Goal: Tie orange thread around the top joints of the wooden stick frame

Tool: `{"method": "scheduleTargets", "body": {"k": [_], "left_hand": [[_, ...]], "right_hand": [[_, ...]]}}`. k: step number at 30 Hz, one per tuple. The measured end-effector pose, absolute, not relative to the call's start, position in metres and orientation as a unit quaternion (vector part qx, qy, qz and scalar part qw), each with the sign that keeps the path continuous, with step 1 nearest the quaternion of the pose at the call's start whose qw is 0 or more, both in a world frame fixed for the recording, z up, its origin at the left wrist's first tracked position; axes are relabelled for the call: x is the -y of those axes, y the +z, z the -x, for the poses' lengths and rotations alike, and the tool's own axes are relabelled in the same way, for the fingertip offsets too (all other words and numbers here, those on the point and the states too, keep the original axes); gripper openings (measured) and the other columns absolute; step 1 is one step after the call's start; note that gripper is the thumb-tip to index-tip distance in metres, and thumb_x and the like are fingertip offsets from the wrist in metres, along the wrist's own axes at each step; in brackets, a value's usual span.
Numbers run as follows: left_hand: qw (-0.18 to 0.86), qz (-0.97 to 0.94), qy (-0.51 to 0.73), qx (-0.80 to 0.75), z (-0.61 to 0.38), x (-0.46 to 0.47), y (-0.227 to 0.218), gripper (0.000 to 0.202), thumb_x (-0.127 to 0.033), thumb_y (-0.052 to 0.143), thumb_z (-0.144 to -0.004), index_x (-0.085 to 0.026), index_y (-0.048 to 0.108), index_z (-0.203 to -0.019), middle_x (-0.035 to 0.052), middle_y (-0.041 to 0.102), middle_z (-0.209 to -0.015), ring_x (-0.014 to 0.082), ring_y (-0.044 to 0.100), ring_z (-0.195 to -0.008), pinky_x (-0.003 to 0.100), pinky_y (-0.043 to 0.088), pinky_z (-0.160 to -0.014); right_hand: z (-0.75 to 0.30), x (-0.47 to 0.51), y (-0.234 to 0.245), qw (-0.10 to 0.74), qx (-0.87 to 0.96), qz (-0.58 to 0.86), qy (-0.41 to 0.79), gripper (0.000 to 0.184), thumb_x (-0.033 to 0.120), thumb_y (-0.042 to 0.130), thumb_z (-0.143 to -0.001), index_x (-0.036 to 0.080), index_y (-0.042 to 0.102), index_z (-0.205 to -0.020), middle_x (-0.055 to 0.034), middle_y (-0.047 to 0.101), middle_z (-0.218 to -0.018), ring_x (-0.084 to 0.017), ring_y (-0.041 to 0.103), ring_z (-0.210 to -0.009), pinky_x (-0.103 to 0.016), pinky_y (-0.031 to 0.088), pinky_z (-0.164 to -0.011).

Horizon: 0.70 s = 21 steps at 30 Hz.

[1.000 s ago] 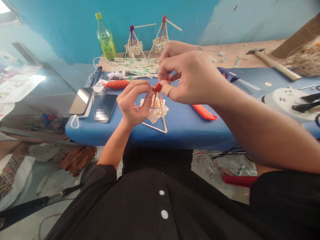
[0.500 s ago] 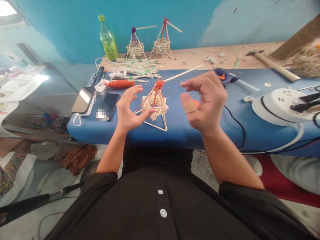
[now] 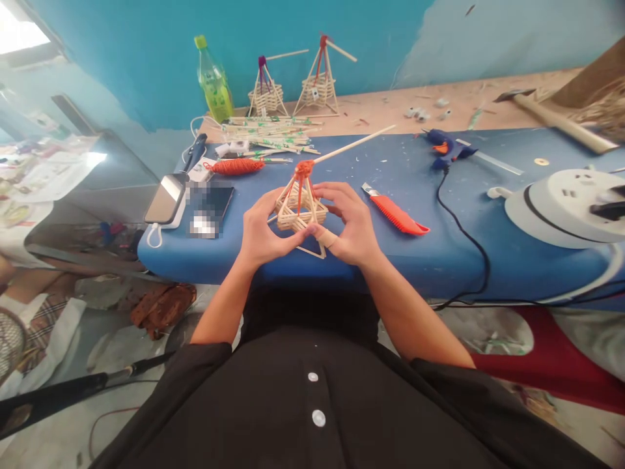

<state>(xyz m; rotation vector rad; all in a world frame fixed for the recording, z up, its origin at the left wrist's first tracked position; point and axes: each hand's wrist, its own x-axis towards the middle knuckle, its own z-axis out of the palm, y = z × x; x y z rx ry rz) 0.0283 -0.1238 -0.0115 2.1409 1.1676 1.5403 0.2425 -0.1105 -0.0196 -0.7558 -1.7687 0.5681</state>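
Observation:
A small stick model (image 3: 301, 207) with a stacked stick base, a tripod frame and orange thread bound at its top stands near the front edge of the blue table (image 3: 400, 254). A long stick juts from its top up to the right. My left hand (image 3: 261, 231) cups the model's left side, fingers curled against the base. My right hand (image 3: 347, 225) holds the right side, its thumb pressed on the front of the base. An orange thread spool (image 3: 235, 167) lies behind to the left.
An orange utility knife (image 3: 398, 215) lies right of my hands. A blue glue gun (image 3: 445, 146) with a black cord, a white socket reel (image 3: 561, 205), two phones (image 3: 188, 200), a green bottle (image 3: 213, 81), loose sticks (image 3: 268, 133) and two finished models (image 3: 293, 88) stand behind.
A second ago both hands pinched the orange thread at the model's top. They then opened and drew apart, and now both have come down to hold the model's base.

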Motion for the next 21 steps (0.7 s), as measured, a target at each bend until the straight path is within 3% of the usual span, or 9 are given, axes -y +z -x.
{"method": "scheduleTargets", "body": {"k": [8, 11, 13, 17, 21], "left_hand": [[0.152, -0.726, 0.540, -0.397, -0.022, 0.120, -0.023, 0.096, -0.075, 0.097, -0.076, -0.021, 0.071, -0.150, 0.0178, 0.081, -0.142, 0.0343, 0.084, -0.125, 0.048, 0.067, -0.116], [0.126, -0.730, 0.544, -0.395, -0.015, 0.120, -0.020, 0.100, -0.081, 0.090, -0.080, -0.021, 0.066, -0.156, 0.0197, 0.077, -0.150, 0.0345, 0.081, -0.131, 0.045, 0.070, -0.106], [0.085, -0.731, 0.564, -0.375, -0.013, 0.119, -0.011, 0.087, -0.078, 0.086, -0.087, -0.023, 0.070, -0.151, 0.0169, 0.079, -0.147, 0.0324, 0.080, -0.131, 0.044, 0.070, -0.105], [-0.034, -0.713, 0.617, -0.331, -0.017, 0.110, 0.017, 0.036, -0.053, 0.082, -0.100, -0.025, 0.081, -0.123, 0.0060, 0.085, -0.115, 0.0241, 0.080, -0.108, 0.043, 0.071, -0.097], [-0.022, -0.736, 0.627, -0.254, -0.024, 0.097, 0.044, 0.026, -0.045, 0.081, -0.105, -0.031, 0.081, -0.127, 0.0040, 0.084, -0.114, 0.0207, 0.077, -0.099, 0.040, 0.069, -0.081]], "right_hand": [[-0.241, 0.106, -0.024, 0.571, 0.739, 0.306, 0.188, 0.061, 0.062, 0.087, -0.089, 0.026, 0.074, -0.138, -0.0152, 0.074, -0.142, -0.033, 0.075, -0.129, -0.049, 0.073, -0.095], [-0.241, 0.109, -0.015, 0.603, 0.712, 0.331, 0.142, 0.048, 0.059, 0.081, -0.094, 0.025, 0.077, -0.129, -0.0129, 0.078, -0.129, -0.028, 0.077, -0.115, -0.043, 0.072, -0.086], [-0.241, 0.111, -0.003, 0.632, 0.689, 0.343, 0.095, 0.031, 0.049, 0.076, -0.098, 0.024, 0.079, -0.116, -0.0095, 0.079, -0.113, -0.023, 0.075, -0.099, -0.038, 0.068, -0.077], [-0.239, 0.111, 0.034, 0.632, 0.696, 0.338, 0.041, 0.014, 0.036, 0.069, -0.100, 0.025, 0.079, -0.099, -0.0060, 0.076, -0.097, -0.021, 0.071, -0.088, -0.038, 0.061, -0.073], [-0.230, 0.108, 0.059, 0.612, 0.727, 0.312, 0.008, 0.012, 0.037, 0.075, -0.097, 0.026, 0.075, -0.093, -0.0048, 0.074, -0.092, -0.020, 0.066, -0.082, -0.039, 0.057, -0.070]]}}
